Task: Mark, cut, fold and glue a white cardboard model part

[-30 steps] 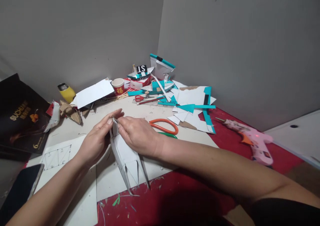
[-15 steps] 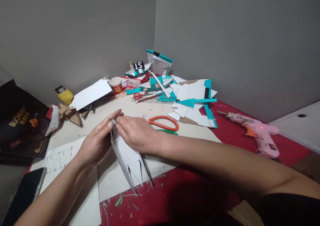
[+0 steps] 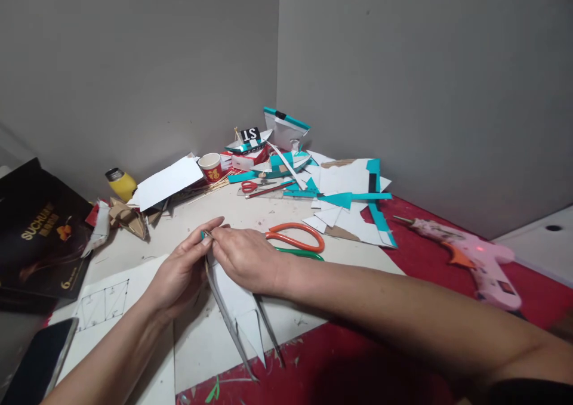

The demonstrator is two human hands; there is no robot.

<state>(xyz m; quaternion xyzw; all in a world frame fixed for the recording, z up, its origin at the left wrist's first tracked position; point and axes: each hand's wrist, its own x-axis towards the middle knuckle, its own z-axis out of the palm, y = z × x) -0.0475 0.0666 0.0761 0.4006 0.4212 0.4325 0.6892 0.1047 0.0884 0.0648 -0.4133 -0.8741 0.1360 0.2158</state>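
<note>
A long folded white cardboard piece (image 3: 230,288) with raised sides and a pointed near end slants up from the table's front edge. Its far end is pinched between my hands. My left hand (image 3: 184,269) cups that end from the left, thumb and fingertips closed on it. From the right, my right hand (image 3: 250,263) wraps over the same end, its fingertips meeting my left thumb; a small teal bit shows there. Just beyond my right hand lie large scissors with orange and green handles (image 3: 298,231), their blades hidden.
A pink hot glue gun (image 3: 465,256) lies on the red cloth at right. Teal and white card scraps (image 3: 344,178), small model boats, a paper cup (image 3: 210,167) and red scissors (image 3: 250,186) sit behind. At left are a black box (image 3: 40,232), a phone (image 3: 40,357) and a drawn sheet (image 3: 105,300).
The whole view has shifted, so things appear slightly lower. Both hands keep their hold on the cardboard piece's far end, with little change in their grip.
</note>
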